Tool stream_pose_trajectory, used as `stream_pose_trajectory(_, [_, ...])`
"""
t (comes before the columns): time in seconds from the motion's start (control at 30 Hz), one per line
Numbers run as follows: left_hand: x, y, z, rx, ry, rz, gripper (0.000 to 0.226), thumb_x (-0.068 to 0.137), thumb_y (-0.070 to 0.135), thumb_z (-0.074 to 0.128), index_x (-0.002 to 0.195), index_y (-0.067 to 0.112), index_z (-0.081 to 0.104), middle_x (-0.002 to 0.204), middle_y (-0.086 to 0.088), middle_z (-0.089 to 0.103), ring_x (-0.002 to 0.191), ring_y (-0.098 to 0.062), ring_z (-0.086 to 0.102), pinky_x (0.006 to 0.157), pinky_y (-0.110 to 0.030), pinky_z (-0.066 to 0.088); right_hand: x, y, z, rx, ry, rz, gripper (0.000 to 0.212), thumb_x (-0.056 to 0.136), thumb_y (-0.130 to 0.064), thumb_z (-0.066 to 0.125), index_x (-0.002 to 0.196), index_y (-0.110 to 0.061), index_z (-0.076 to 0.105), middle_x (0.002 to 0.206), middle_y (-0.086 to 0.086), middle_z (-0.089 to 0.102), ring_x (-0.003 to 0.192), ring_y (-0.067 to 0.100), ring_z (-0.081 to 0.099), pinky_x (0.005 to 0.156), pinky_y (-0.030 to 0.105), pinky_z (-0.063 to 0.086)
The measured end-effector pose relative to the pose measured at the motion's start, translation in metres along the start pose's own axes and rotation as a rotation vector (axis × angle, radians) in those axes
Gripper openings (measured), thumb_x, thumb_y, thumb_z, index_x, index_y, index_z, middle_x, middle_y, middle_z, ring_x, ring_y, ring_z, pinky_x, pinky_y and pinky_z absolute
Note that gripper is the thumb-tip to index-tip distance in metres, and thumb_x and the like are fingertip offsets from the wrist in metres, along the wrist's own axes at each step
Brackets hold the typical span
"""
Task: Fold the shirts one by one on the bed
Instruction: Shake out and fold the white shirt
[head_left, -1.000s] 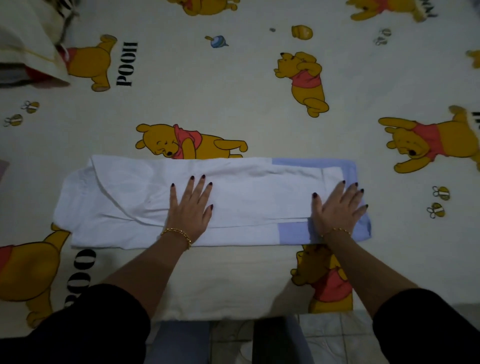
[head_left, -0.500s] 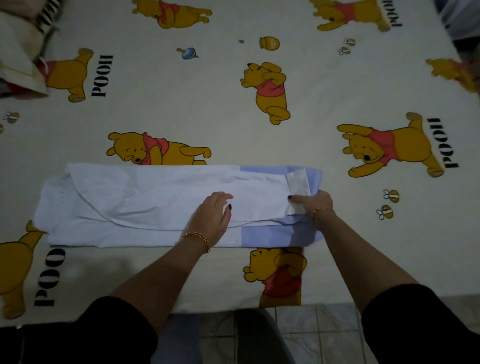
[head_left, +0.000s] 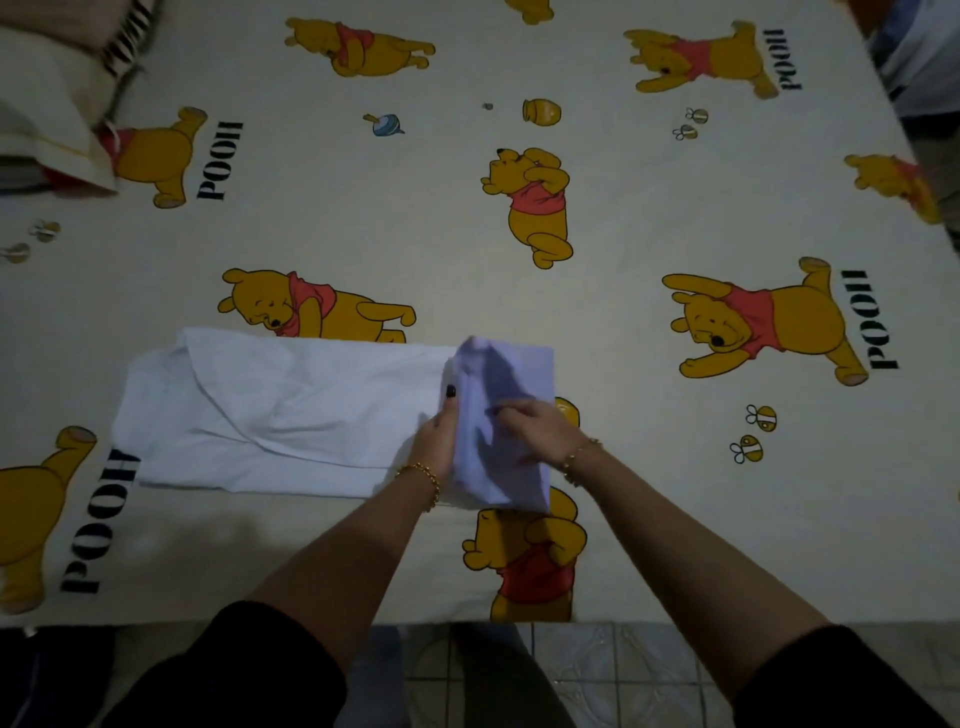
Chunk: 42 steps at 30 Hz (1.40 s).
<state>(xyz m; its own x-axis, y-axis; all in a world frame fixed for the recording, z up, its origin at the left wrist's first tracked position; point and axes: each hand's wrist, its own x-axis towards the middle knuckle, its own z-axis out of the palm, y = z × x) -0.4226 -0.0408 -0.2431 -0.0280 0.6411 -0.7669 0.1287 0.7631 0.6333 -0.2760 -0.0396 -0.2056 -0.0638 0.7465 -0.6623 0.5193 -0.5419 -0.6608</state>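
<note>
The right hand (head_left: 535, 428) pinches the shirt (head_left: 291, 410), draped over the left hand (head_left: 436, 439).

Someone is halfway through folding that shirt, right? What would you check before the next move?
1. Right hand grips the blue end: ok.
2. Left hand at the fold line: ok.
3. Blue end lying flat: not ok, raised and creased.
4. White part of the shirt smooth: not ok, wrinkled.
5. Whole shirt on the bed: ok.
6. What the left hand does under the blue end: cannot tell, hidden.
</note>
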Motion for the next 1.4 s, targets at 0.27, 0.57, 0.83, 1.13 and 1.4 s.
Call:
stream_pose_trajectory(0.27, [0.009,-0.016,-0.018,0.202,0.059,0.062,0.031,0.089,0.015,0.063,0.117,0.001,0.058,0.117,-0.014,0.063,0.101,-0.029,0.061,0.084,-0.030,0.049,0.002,0.027,0.004,0.127,0.467,0.030,0.020,0.094,-0.013,0.046,0.084,-0.006,0.062,0.081,0.008,0.063,0.080,0.028,0.058,0.069,0.034,0.046])
stream_pose_trajectory(0.57, [0.004,-0.016,-0.047,0.344,0.354,0.266,0.022,0.084,0.013,0.067,0.105,0.011,0.060,0.095,-0.004,0.060,0.083,-0.017,0.056,0.062,-0.017,0.040,0.035,0.033,0.006,0.311,0.189,0.318,0.029,0.088,-0.026,0.065,0.093,0.001,0.060,0.095,0.019,0.059,0.082,0.028,0.053,0.077,0.044,0.050])
stream_pose_trajectory(0.83, [-0.011,0.014,-0.056,0.014,0.009,0.140,0.051,0.092,0.054,0.045,0.123,0.015,0.057,0.120,-0.001,0.057,0.111,-0.022,0.053,0.095,-0.037,0.042,0.011,-0.030,0.032,0.812,-0.066,0.201,0.040,0.097,-0.039,0.040,0.094,-0.012,0.069,0.103,0.004,0.067,0.103,0.021,0.057,0.084,0.043,0.048])
stream_pose_trajectory(1.13, [-0.003,0.025,-0.148,0.089,0.059,0.039,0.008,0.089,0.008,0.056,0.096,0.007,0.061,0.089,-0.011,0.062,0.083,-0.026,0.057,0.068,-0.026,0.043,0.033,-0.061,0.074,0.934,0.086,0.235,0.034,0.093,-0.024,0.028,0.092,-0.008,0.058,0.094,0.013,0.068,0.078,0.024,0.061,0.070,0.031,0.042])
stream_pose_trajectory(1.4, [0.012,0.024,-0.280,-0.064,0.145,-0.057,0.027,0.072,0.009,0.058,0.098,0.003,0.059,0.096,-0.017,0.060,0.081,-0.029,0.055,0.075,-0.034,0.044,0.066,-0.088,0.156,0.420,0.112,0.315,0.079,0.060,-0.057,0.077,0.120,-0.014,0.047,0.108,0.007,0.057,0.096,0.025,0.060,0.080,0.038,0.052])
